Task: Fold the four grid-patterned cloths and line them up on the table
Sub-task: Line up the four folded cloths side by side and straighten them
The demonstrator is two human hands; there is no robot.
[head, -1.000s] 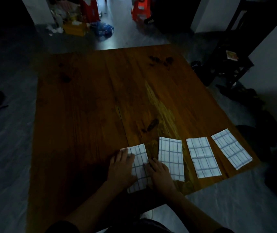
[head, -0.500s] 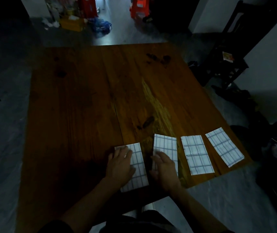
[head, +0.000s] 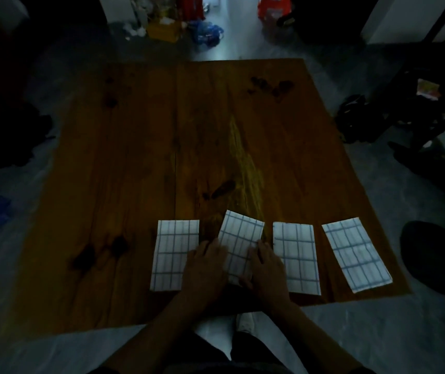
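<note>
Left hand: our left hand (head: 205, 268) lies flat, fingers straight, on the left edge of the second folded white cloth with blue grid lines (head: 239, 241).
Right hand: our right hand (head: 268, 268) presses the same cloth's right edge with straight fingers; neither hand grips anything.
Second cloth: tilted, its far end leaning right, out of line with its neighbours. We judge both palms flank it so as to turn it square.
First cloth: the leftmost folded grid cloth (head: 174, 255) lies flat, just beside our left hand, set straight.
Third cloth: the folded grid cloth (head: 297, 257) right of our hands lies straight, near our right hand.
Fourth cloth: the rightmost folded grid cloth (head: 356, 255) sits slightly slanted, near the table's right edge.
Table: the brown wooden table (head: 162, 144) carries all four along its near edge.
Progress: folding looks done; we judge only the lining-up remains.
</note>
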